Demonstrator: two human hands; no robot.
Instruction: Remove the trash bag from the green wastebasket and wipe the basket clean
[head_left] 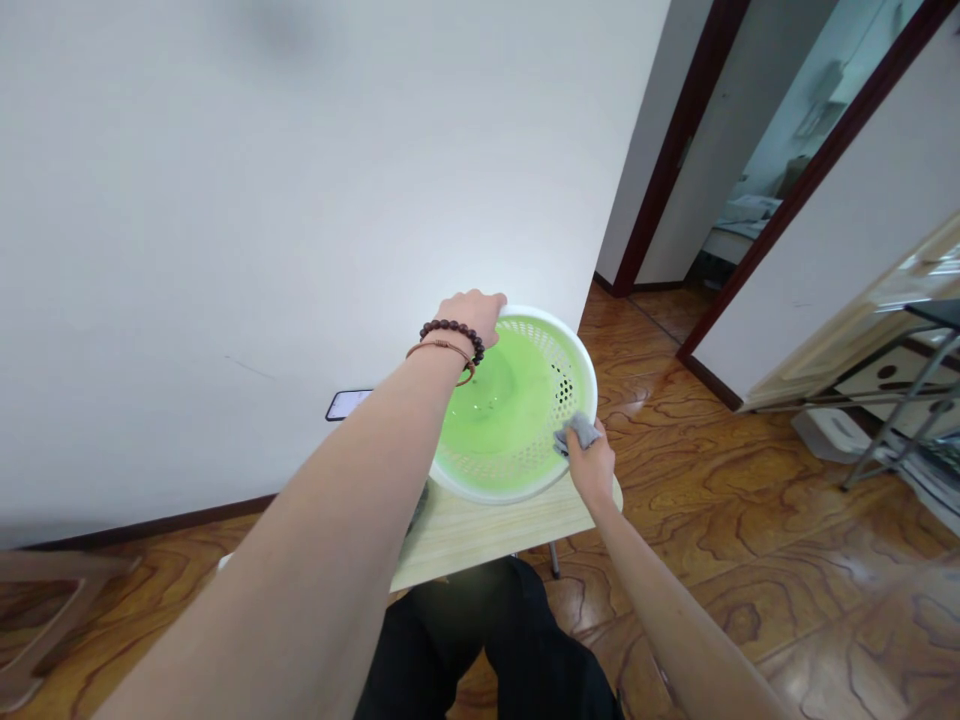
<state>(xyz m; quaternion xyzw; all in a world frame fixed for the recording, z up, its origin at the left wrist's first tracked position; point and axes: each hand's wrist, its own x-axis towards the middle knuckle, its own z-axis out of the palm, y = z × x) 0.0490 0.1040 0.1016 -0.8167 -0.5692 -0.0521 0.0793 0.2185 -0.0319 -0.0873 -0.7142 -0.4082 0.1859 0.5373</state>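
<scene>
A round green basin (510, 400) with a white rim and perforated sides is tilted over a small light wood table (465, 530). My left hand (472, 312) is closed over the basin's far rim, with a beaded bracelet and a cord on its wrist. At the near right rim, my right hand (590, 462) presses a grey cloth (577, 434) against the basin's inner wall. Its thumb lies inside on the cloth, while the other fingers are hidden behind the rim. Small wet-looking spots show on the green bottom.
A phone (348, 404) lies on the table beside the white wall (225, 200). Part of a dark object (418, 505) shows beside my left forearm. Right of the table, the wooden floor (697, 500) runs to a doorway. A metal-legged stool (911, 400) and a white box (831, 434) stand far right.
</scene>
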